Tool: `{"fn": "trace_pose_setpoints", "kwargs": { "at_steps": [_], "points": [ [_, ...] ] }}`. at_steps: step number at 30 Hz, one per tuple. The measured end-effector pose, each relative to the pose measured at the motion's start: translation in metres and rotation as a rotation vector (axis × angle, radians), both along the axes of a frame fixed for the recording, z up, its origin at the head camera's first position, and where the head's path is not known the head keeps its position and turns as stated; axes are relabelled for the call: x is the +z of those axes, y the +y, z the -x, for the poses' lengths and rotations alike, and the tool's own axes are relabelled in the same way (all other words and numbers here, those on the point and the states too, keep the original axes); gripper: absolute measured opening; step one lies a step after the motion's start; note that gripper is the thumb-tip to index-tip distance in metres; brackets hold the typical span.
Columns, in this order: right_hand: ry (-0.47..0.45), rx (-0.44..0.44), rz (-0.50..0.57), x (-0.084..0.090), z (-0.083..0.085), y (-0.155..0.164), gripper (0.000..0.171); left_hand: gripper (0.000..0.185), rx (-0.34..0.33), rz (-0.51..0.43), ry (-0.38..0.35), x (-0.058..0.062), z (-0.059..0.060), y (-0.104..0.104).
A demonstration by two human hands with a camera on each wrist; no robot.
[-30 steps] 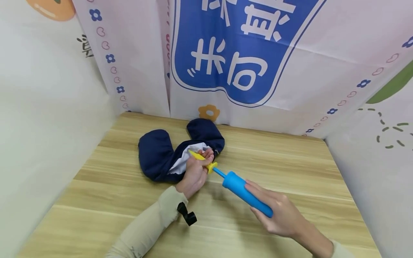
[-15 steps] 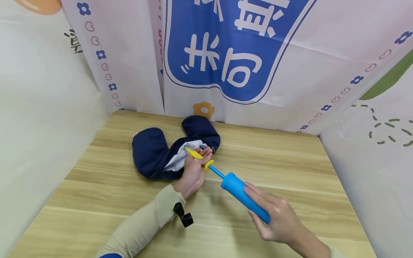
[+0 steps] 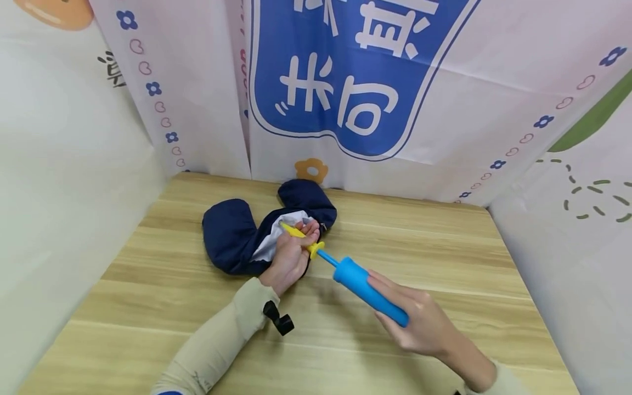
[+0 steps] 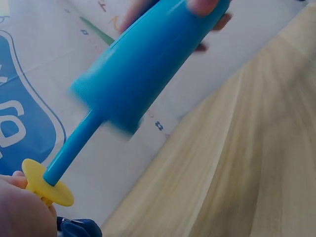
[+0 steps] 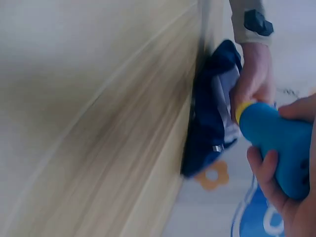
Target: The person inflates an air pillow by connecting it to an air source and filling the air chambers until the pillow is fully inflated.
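A navy blue U-shaped cushion [image 3: 232,236] with a white inner part lies deflated at the back of the wooden table [image 3: 444,258]. My left hand [image 3: 291,253] grips the yellow nozzle [image 3: 296,232] of a hand pump, whose tip points into the cushion's white part. My right hand [image 3: 419,323] is wrapped round the blue pump barrel [image 3: 369,291], held just above the table. The left wrist view shows the blue barrel [image 4: 143,64] and the yellow flange [image 4: 47,185] beside my left hand [image 4: 22,212]. In the right wrist view my right hand [image 5: 291,197] holds the barrel [image 5: 279,143] near the cushion [image 5: 210,113].
Printed fabric walls [image 3: 345,82] with blue lettering close off the table at the back and on both sides. A black clip [image 3: 278,319] is on my left sleeve. Bare wood stretches across the table's front and right.
My right hand has pushed the blue barrel a little toward the yellow nozzle, shortening the visible blue rod. The left hand still holds the nozzle at the cushion.
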State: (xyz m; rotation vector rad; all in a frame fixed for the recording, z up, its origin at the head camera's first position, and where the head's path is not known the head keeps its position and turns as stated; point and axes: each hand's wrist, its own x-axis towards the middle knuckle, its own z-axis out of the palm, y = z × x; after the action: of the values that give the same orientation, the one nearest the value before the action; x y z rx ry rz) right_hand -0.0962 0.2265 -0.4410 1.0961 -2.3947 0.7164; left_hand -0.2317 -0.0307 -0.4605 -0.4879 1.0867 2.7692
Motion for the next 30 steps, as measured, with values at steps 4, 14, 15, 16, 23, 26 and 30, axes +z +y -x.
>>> {"fn": "trace_pose_setpoints", "kwargs": {
  "at_steps": [4, 14, 15, 16, 23, 26, 30],
  "points": [
    [0.035, -0.014, 0.014, 0.007, -0.025, 0.029, 0.052, 0.045, -0.019, 0.001, -0.004, 0.001, 0.003, 0.001],
    [0.169, -0.062, 0.035, 0.006, -0.023, 0.005, 0.048, 0.04, 0.048, 0.0, -0.01, -0.001, -0.007, 0.014],
    [0.159, -0.074, 0.019, 0.004, -0.02, -0.004, 0.047, 0.04, 0.047, 0.008, -0.007, -0.003, -0.009, 0.016],
    [0.147, -0.084, 0.006, 0.002, -0.015, -0.012, 0.046, 0.04, 0.047, 0.018, -0.005, -0.003, -0.01, 0.016],
    [0.116, -0.091, -0.061, -0.006, 0.007, -0.039, 0.07, 0.039, -0.055, 0.039, 0.005, -0.007, -0.016, 0.016],
    [0.079, -0.07, -0.085, -0.003, 0.003, -0.027, 0.065, 0.038, -0.054, 0.036, 0.006, -0.006, -0.013, 0.013],
    [0.023, -0.066, -0.092, 0.005, -0.015, -0.001, 0.053, 0.037, -0.033, 0.053, -0.011, -0.004, -0.006, 0.004]
  ]
}}
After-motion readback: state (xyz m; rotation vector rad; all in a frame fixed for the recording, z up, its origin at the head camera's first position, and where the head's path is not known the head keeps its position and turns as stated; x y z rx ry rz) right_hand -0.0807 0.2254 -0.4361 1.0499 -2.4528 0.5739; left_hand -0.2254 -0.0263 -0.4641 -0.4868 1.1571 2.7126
